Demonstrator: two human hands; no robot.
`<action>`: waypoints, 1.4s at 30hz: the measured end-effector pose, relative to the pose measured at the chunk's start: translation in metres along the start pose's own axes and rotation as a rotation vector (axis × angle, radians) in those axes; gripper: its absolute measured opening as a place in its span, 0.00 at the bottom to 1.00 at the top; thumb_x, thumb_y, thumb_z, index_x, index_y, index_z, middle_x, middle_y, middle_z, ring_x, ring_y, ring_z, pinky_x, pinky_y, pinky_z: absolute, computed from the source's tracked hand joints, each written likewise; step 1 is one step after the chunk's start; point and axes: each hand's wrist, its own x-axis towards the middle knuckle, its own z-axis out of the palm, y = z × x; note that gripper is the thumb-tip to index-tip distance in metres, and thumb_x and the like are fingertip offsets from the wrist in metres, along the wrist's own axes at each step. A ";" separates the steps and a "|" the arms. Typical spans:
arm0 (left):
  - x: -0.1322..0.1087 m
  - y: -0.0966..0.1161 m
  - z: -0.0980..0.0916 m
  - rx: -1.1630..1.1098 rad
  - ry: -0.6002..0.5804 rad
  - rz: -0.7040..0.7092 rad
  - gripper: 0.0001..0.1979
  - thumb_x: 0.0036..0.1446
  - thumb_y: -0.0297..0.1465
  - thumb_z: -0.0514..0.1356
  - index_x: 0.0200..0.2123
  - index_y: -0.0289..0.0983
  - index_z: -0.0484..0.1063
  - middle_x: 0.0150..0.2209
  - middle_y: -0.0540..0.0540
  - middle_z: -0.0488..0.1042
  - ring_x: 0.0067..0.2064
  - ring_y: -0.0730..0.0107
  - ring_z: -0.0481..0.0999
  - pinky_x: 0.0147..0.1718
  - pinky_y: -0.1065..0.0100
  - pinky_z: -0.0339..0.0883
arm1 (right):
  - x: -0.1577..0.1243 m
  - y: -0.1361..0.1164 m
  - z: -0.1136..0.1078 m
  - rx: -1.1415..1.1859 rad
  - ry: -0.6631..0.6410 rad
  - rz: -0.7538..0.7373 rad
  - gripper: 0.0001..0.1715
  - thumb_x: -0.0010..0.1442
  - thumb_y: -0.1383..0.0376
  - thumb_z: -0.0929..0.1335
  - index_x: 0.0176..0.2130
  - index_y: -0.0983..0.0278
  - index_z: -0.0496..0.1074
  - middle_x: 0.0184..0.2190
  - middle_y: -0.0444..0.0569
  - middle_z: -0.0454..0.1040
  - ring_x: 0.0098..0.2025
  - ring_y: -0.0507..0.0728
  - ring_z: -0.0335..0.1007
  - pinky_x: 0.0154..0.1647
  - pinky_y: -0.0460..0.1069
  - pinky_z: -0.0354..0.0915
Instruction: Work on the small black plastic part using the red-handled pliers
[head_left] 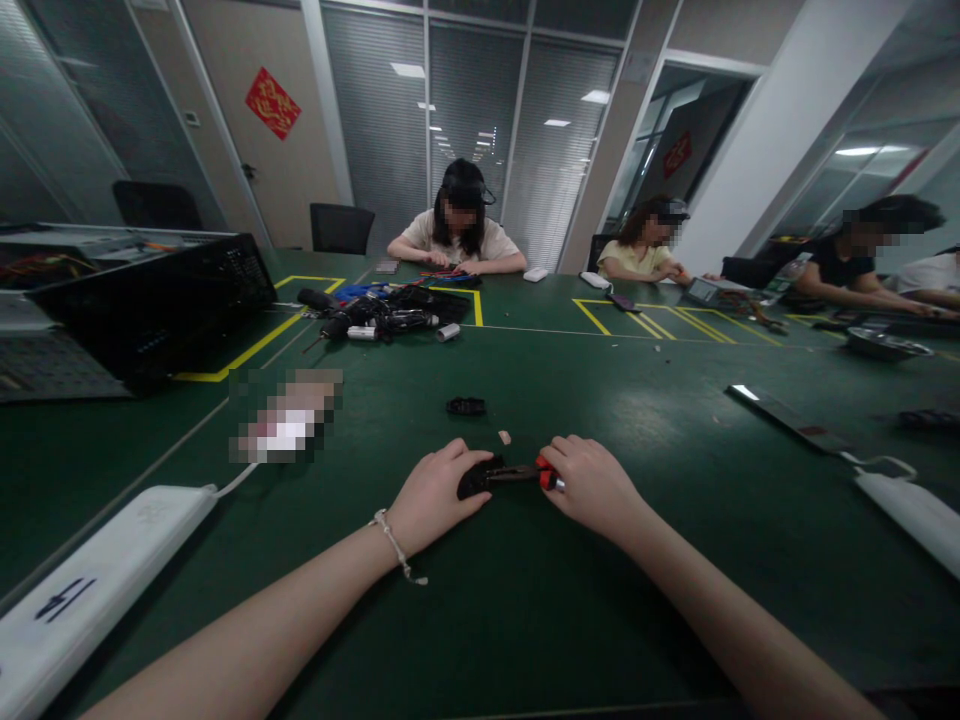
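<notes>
My left hand (431,497) is closed around a small black part (474,478), pinching it between thumb and fingers just above the green table. From the other side, my right hand (596,490) grips a pair of needle-nose pliers (513,472) by red handles. The jaws of the pliers reach to the black part at my left fingers; whether they bite on it I cannot tell. Beyond my hands lies another black piece (466,406), flat on the table. A tiny pale piece (505,437) sits between it and the pliers.
A black computer case (157,310) stands at the left. Behind the middle lies a heap of cables (382,312). White power banks (112,590) flank both forearms, and a phone (784,415) lies at right. A metal bowl (889,344) is farther right. Several people sit across the table (420,620).
</notes>
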 end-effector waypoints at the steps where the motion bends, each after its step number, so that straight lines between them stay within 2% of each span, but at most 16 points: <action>1: 0.000 0.000 0.000 -0.001 0.000 0.002 0.21 0.50 0.35 0.59 0.49 0.44 0.61 0.38 0.51 0.63 0.36 0.68 0.68 0.34 0.67 0.63 | 0.000 0.000 0.000 0.000 0.000 -0.001 0.14 0.50 0.63 0.64 0.39 0.64 0.68 0.36 0.51 0.69 0.37 0.56 0.63 0.38 0.51 0.58; 26: 0.000 -0.001 0.001 0.001 -0.008 0.000 0.22 0.50 0.35 0.58 0.50 0.44 0.61 0.38 0.50 0.63 0.37 0.68 0.68 0.34 0.67 0.62 | -0.001 0.006 0.000 0.022 -0.003 0.003 0.13 0.49 0.63 0.64 0.37 0.63 0.69 0.35 0.50 0.69 0.36 0.56 0.64 0.37 0.51 0.59; 33: 0.000 -0.002 0.000 -0.035 -0.011 -0.006 0.21 0.51 0.35 0.57 0.49 0.44 0.61 0.38 0.50 0.63 0.37 0.68 0.68 0.34 0.67 0.63 | -0.003 0.016 -0.002 0.069 -0.017 -0.001 0.14 0.49 0.63 0.64 0.37 0.63 0.69 0.34 0.48 0.69 0.35 0.55 0.63 0.38 0.51 0.60; 36: 0.000 -0.004 -0.001 -0.075 -0.023 -0.020 0.20 0.52 0.34 0.56 0.50 0.44 0.61 0.40 0.50 0.64 0.37 0.69 0.68 0.34 0.68 0.63 | -0.002 0.024 0.001 0.115 0.013 -0.009 0.13 0.49 0.63 0.64 0.37 0.63 0.68 0.33 0.47 0.69 0.35 0.54 0.64 0.38 0.51 0.59; 39: 0.000 -0.006 -0.001 -0.104 -0.027 -0.015 0.21 0.52 0.33 0.55 0.51 0.44 0.60 0.41 0.49 0.64 0.39 0.68 0.68 0.37 0.67 0.63 | 0.001 0.028 0.006 0.154 0.086 -0.031 0.13 0.50 0.64 0.63 0.39 0.62 0.67 0.34 0.47 0.69 0.37 0.54 0.64 0.44 0.52 0.57; 42: 0.002 -0.009 -0.001 -0.126 -0.023 -0.008 0.22 0.52 0.32 0.56 0.51 0.43 0.60 0.43 0.48 0.65 0.42 0.65 0.67 0.40 0.64 0.63 | 0.003 0.028 0.012 0.214 0.117 -0.012 0.13 0.50 0.64 0.63 0.38 0.63 0.66 0.34 0.48 0.69 0.37 0.55 0.64 0.41 0.51 0.59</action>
